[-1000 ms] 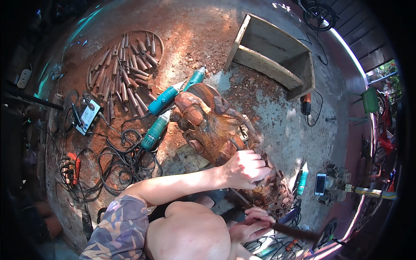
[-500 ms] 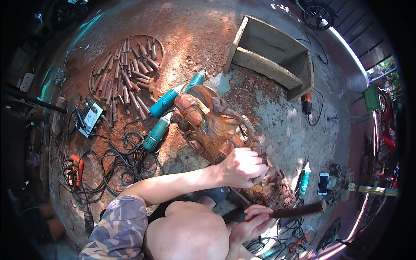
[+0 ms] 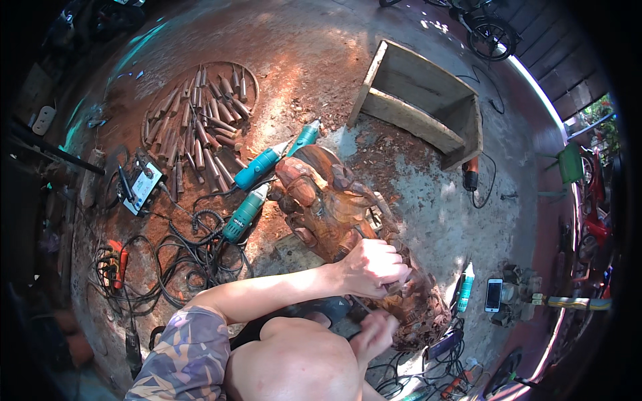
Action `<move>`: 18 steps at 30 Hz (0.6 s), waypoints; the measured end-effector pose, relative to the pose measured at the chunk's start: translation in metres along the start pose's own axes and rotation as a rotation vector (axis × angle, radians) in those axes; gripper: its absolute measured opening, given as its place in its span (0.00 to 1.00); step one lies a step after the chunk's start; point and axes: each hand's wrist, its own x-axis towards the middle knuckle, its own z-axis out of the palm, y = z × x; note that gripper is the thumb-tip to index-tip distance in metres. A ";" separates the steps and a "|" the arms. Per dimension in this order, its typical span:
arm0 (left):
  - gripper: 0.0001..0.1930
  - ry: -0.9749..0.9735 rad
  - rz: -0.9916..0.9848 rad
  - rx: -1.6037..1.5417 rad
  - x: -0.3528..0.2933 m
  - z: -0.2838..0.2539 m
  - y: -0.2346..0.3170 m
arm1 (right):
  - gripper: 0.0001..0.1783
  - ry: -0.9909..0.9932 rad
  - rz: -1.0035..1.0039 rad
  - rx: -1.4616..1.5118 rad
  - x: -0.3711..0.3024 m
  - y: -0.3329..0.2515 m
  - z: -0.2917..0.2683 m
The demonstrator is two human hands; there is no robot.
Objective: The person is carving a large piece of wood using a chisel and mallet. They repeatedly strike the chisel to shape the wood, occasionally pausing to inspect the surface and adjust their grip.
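Head view: a brown wood carving (image 3: 328, 230) lies aslant at the middle of the floor (image 3: 428, 214), running from upper left to lower right, directly beneath and beyond the person's 2 hands. The left hand (image 3: 372, 267) is closed in a fist over the carving, clamped around a slim dark tool (image 3: 362, 232); most of it is hidden by the fingers. The right hand (image 3: 376, 333) is near the left, just below it and apart from it, at the carving's lower edge. It is blurred, with the fingers curled; whether it grips the thin rod (image 3: 362, 305) beside it cannot be told.

By the carving's upper-left end lie 3 teal grinders, the lowest (image 3: 245, 215) beside a tangle of black cables (image 3: 184, 257). Farther left, a heap of brown chisels (image 3: 194, 127) fills a round tray (image 3: 255, 85), and a pale-faced control box (image 3: 144, 187) sits below it. Reddish dust covers the floor around them.

On the right, 1 more teal grinder (image 3: 466, 287) lies next to a phone (image 3: 493, 295). Above, an open wooden box (image 3: 421, 107) stands tilted to the view, with an orange-and-black tool (image 3: 471, 175) at its lower corner.
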 end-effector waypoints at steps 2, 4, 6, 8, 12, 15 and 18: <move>0.09 0.004 -0.038 -0.015 -0.001 -0.001 -0.001 | 0.14 0.160 0.118 0.254 -0.002 0.003 -0.001; 0.09 0.008 -0.013 0.013 0.000 -0.002 0.000 | 0.14 0.367 0.019 0.590 -0.005 0.004 -0.001; 0.08 0.024 0.005 -0.010 0.001 -0.002 -0.001 | 0.15 0.200 -0.124 0.353 -0.006 0.007 0.000; 0.09 0.044 0.033 -0.039 0.003 -0.003 -0.001 | 0.16 -0.070 -0.204 -0.107 -0.005 0.010 0.002; 0.11 0.029 0.019 0.016 0.006 -0.006 0.000 | 0.14 0.315 0.017 0.538 -0.007 0.011 0.005; 0.13 0.043 0.044 -0.012 0.007 -0.006 -0.001 | 0.15 -0.009 -0.306 -0.145 -0.006 0.012 0.004; 0.13 0.043 0.048 -0.051 0.009 -0.008 -0.001 | 0.15 0.081 0.119 0.126 -0.007 0.012 0.002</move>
